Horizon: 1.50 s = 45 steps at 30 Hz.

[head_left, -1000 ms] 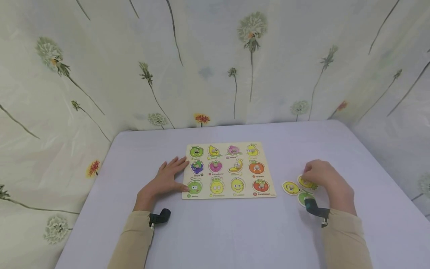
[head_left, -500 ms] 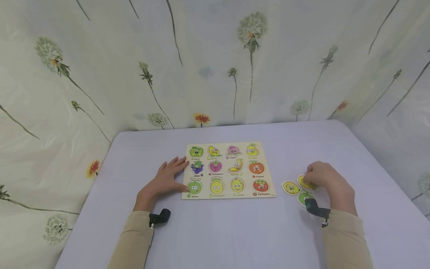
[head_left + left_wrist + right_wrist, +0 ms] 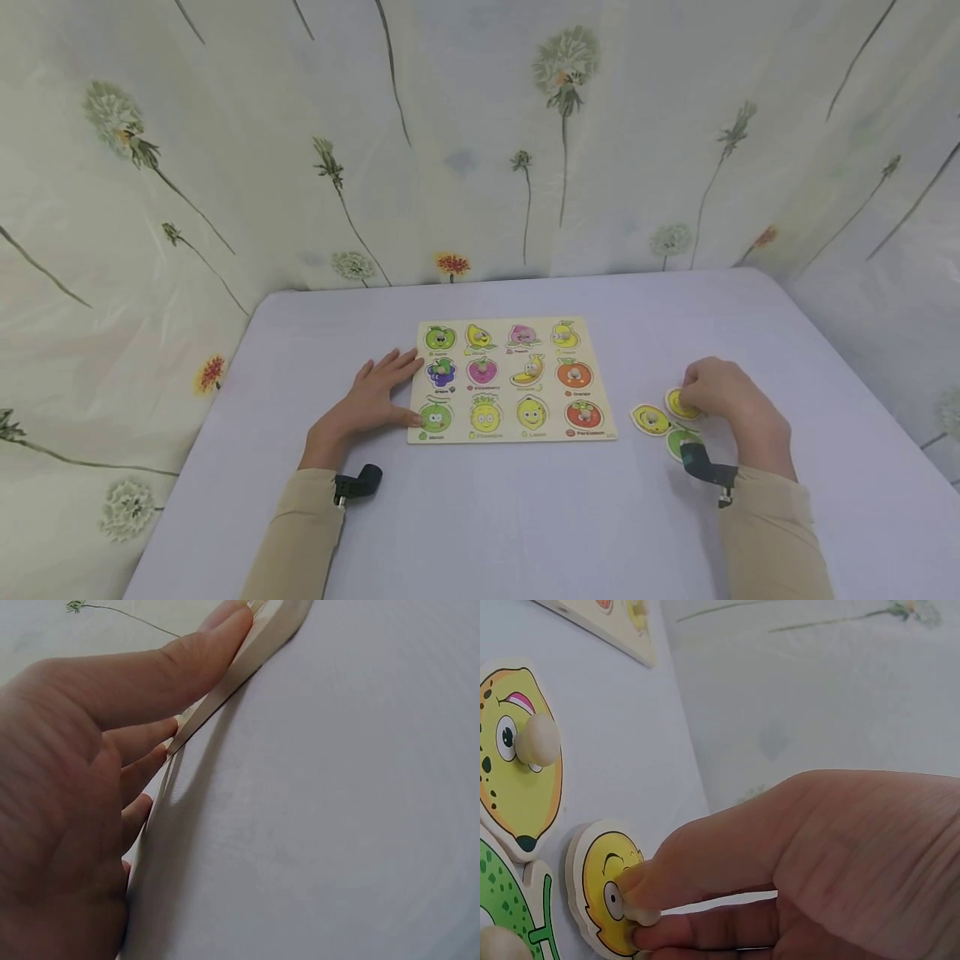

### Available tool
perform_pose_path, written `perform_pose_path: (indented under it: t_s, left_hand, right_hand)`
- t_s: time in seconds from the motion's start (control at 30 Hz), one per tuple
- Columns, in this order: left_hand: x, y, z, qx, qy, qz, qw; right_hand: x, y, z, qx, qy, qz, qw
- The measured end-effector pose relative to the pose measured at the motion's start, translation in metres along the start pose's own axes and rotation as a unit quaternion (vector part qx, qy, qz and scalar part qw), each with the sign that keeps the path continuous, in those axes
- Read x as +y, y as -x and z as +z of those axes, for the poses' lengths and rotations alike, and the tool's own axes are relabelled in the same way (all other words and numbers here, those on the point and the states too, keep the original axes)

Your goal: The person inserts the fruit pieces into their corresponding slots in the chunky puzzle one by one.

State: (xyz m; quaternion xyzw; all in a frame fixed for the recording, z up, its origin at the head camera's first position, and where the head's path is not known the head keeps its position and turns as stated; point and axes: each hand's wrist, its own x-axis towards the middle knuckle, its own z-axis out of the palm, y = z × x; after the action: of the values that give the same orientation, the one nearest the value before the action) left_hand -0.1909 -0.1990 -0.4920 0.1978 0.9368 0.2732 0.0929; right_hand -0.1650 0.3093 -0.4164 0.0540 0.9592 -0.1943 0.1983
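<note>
In the head view my left hand lies at the left edge of a wooden fruit puzzle board, fingers spread and thumb over its lower left corner. The left wrist view shows the thumb on the board's edge. My right hand pinches the small round knob of a yellow pineapple puzzle piece between thumb and finger; the leafy end is hidden. Close to that piece lie a lemon puzzle piece and a green melon puzzle piece, each with a knob.
A white cloth covers the table. Knobbed fruit pieces such as the persimmon piece sit in the board, while the melon, pineapple and lemon places in its front row show no knobs. A flower-patterned curtain hangs behind.
The pineapple piece has turned slightly under my right fingers, and its leafy end no longer shows in the head view. My left hand has stayed by the board.
</note>
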Motion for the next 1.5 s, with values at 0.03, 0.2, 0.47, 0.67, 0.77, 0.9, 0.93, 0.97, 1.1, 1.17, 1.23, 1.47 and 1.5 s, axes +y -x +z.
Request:
perform_pose_path:
  t_s: [0.03,0.2,0.47,0.67,0.77,0.9,0.93,0.97,1.1,1.17,1.23,1.47,1.5]
  left_hand:
    - [0.000,0.000,0.000,0.000,0.000,0.001,1.0000]
    - [0.000,0.000,0.000,-0.001,0.000,0.000,1.0000]
    - [0.001,0.000,-0.002,-0.005,-0.001,-0.001,1.0000]
    - [0.002,-0.001,-0.002,-0.004,0.001,-0.002,1.0000]
    - [0.002,0.000,-0.002,-0.003,0.002,-0.001,1.0000]
    - [0.002,0.000,-0.002,-0.004,0.002,-0.002,1.0000]
    - [0.002,0.000,-0.002,-0.004,0.002,-0.003,1.0000]
    - [0.002,0.000,-0.002,-0.004,0.002,-0.004,1.0000]
    - [0.002,0.001,-0.002,-0.006,0.004,-0.005,1.0000]
    - [0.002,0.001,-0.002,-0.006,0.004,-0.006,1.0000]
    - [0.002,0.001,-0.002,-0.006,0.004,-0.007,1.0000]
    - [0.001,0.000,-0.001,-0.006,0.001,-0.007,1.0000]
    - [0.001,0.000,-0.001,-0.005,0.000,-0.008,1.0000]
  right_hand:
    - [0.000,0.000,0.000,0.000,0.002,0.000,1.0000]
    - [-0.003,-0.002,-0.001,0.000,0.008,-0.003,1.0000]
    - [-0.005,-0.006,0.000,0.017,0.015,-0.024,0.9995]
    - [-0.008,-0.009,0.003,0.028,0.011,-0.033,0.9990]
    - [-0.010,-0.010,0.004,0.032,0.008,-0.041,0.9986]
    - [-0.013,-0.012,0.005,0.034,0.004,-0.052,0.9981]
    - [-0.013,-0.012,0.005,0.036,0.005,-0.056,0.9978]
    - [-0.014,-0.012,0.006,0.038,0.006,-0.060,0.9974]
    - [-0.019,-0.013,0.007,0.042,0.013,-0.079,0.9959]
    - [-0.022,-0.014,0.008,0.041,0.014,-0.082,0.9957]
    - [-0.024,-0.015,0.010,0.038,0.016,-0.080,0.9959]
    - [-0.034,-0.017,0.013,0.031,0.014,-0.073,0.9968]
    - [-0.036,-0.017,0.014,0.031,0.013,-0.074,0.9967]
